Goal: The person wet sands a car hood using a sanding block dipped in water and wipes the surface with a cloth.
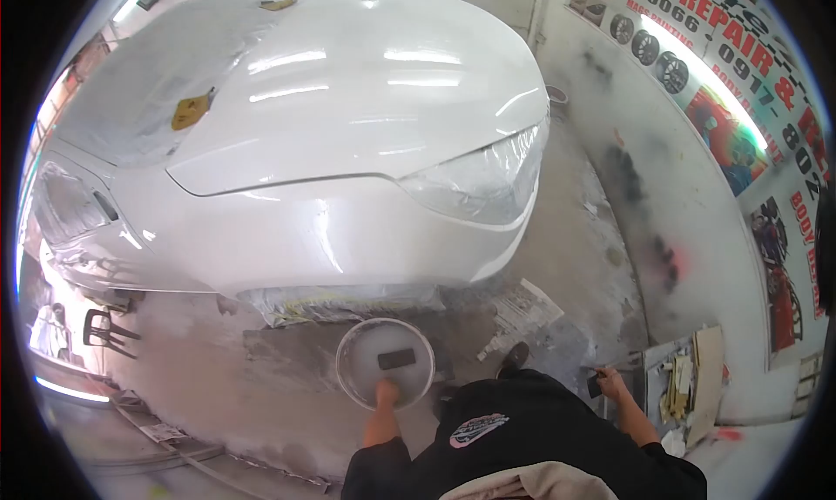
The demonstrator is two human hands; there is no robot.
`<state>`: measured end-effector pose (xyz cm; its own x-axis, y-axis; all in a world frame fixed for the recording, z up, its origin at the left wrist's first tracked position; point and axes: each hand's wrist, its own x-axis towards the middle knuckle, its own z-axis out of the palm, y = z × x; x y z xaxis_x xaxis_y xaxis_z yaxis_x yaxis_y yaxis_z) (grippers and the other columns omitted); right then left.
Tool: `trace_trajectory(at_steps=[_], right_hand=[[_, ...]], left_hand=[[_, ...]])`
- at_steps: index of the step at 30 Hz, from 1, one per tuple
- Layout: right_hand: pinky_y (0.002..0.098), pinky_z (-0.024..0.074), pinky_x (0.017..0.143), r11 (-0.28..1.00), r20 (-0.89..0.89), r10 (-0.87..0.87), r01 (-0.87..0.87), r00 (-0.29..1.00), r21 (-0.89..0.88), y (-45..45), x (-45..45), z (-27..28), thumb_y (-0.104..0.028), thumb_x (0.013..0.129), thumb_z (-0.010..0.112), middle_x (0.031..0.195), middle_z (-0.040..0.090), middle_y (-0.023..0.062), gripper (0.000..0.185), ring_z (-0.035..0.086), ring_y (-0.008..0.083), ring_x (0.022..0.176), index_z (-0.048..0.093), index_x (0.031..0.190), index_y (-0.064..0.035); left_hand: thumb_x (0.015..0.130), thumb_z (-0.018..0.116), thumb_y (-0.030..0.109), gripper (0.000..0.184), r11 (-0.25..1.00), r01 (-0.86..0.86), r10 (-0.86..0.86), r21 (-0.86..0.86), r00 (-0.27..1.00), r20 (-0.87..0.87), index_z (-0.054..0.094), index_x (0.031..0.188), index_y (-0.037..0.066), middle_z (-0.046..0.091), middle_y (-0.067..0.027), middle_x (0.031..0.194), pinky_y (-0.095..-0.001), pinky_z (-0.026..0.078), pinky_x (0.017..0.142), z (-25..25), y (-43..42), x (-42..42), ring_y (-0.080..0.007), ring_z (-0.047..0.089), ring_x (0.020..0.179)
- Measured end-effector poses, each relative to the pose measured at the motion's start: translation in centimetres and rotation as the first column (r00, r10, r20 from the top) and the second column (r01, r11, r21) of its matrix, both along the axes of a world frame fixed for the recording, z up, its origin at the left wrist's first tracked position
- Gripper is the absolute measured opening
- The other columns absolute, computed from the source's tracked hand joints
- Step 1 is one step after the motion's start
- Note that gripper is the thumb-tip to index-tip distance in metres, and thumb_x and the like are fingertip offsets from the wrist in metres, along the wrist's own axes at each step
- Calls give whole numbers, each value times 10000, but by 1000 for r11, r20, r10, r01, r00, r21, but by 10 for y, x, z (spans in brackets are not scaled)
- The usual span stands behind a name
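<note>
A round bucket [341,380] of cloudy water stands on the floor in front of the white car [348,117]. My left hand [387,394] is at the near side of its opening, just below a dark rectangular block [397,358] that lies in the water. Its fingers are too small and blurred to make out. Out to the right, my right hand [611,383] is closed on a small dark block [595,385], beside a box of scraps.
Plastic film covers the headlight [483,178] and the wheel [348,302]. Newspaper [522,313] lies on the floor. The scrap box [679,382] stands against the right wall [627,152]. A dark chair [106,330] is at the left.
</note>
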<state>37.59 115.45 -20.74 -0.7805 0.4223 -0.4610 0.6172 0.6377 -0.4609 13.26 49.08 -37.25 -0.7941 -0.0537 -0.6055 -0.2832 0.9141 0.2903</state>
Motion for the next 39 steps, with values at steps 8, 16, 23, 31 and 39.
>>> trace_trajectory(at_steps=[8,16,23,31,39], right_hand=[[354,539,859,973,-224,-22,-31,974,-229,126,-71,-124,-19,826,568,1013,730,143,450,683,253,940,651,1261,54],[392,561,811,975,-294,86,-141,952,-172,209,-143,-80,20,799,498,994,709,169,412,687,285,873,657,1179,40],[366,546,558,921,-86,-254,214,964,-324,256,-134,-115,0,854,514,975,693,139,427,679,257,772,647,1257,-35],[362,560,599,989,-115,44,-59,992,-137,256,-117,-71,4,824,570,943,703,129,415,673,249,757,670,1225,-28],[400,534,944,977,-43,140,-130,989,169,235,-134,51,1,777,586,1085,735,210,353,699,339,1018,716,1104,10]], left_hand=[[873,673,223,481,843,-531,537,81,836,-112,655,1300,3,700,-249,1199,-476,573,928,42,24,11,-394,678,1147],[849,687,87,387,385,-773,910,504,410,-65,688,1218,-30,742,-135,915,-415,592,699,120,68,20,-327,737,848],[875,585,-4,364,487,-768,872,415,453,-184,699,1219,-28,714,-149,1001,-437,572,777,108,70,17,-287,709,936],[889,693,209,348,843,-511,537,167,786,-305,735,1133,-36,718,-280,1123,-483,523,956,50,74,-7,-443,683,1083],[935,655,304,421,882,-467,470,59,881,-57,690,1233,9,683,-246,1262,-487,498,1025,-43,84,1,-424,623,1221]])
